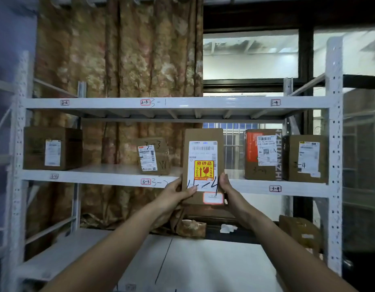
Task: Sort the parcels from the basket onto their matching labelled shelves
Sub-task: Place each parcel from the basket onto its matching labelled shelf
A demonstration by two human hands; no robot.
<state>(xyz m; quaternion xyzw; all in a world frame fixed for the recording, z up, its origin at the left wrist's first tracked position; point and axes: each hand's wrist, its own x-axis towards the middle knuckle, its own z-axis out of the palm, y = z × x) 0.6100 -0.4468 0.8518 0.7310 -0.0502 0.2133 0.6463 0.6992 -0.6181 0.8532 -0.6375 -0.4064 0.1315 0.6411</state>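
parcel (pixel 202 165) upright, long axis vertical | left hand (pixel 176 193), right hand (pixel 225 184): fingers (pixel 192 189) clamped on its lower sides

The middle shelf (pixel 110 170) carries four boxes. Taking the 3-3 box (pixel 154 157) as mark, a plain box (pixel 52 148) stands well left, and an orange-sided box (pixel 261 154) and a 3-4 box (pixel 306 159) stand side by side well right.

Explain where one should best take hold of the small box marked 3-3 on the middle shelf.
Probably by its two side faces, from the front: the 3-3 box stands upright at the shelf edge, with bare shelf on its left. The left hand and right hand now hold the tall parcel.
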